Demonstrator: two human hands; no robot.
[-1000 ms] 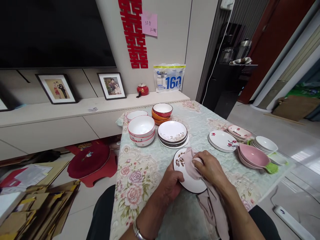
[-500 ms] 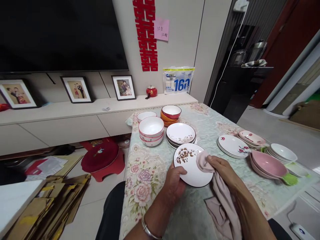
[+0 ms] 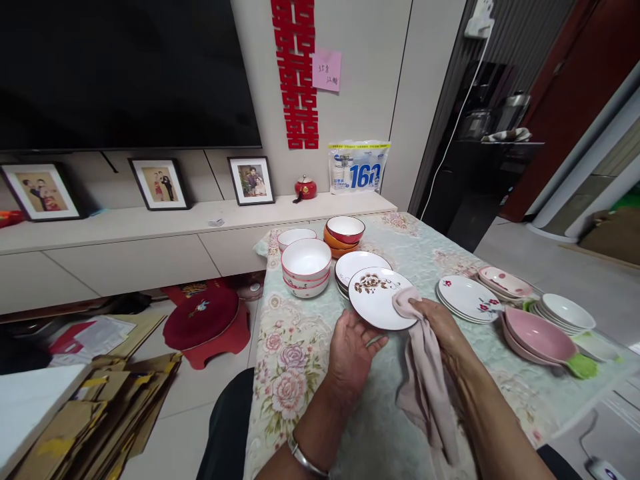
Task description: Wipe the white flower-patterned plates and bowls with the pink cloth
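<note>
A white plate (image 3: 375,303) with a brown flower is tilting above the table (image 3: 300,337), its far edge overlapping the stack of dark-rimmed plates (image 3: 350,265) at eleven o'clock; whether they are touching, I cannot tell. At four o'clock the right hand (image 3: 443,327) is pinching the plate's rim through a pink towel (image 3: 425,373), which is hanging below. At seven o'clock the left hand (image 3: 353,347) is lying open beneath the near edge, palm up, fingers loosely spread. Bowls (image 3: 306,259) are standing at ten o'clock, red-flowered plates (image 3: 465,297) at three.
</note>
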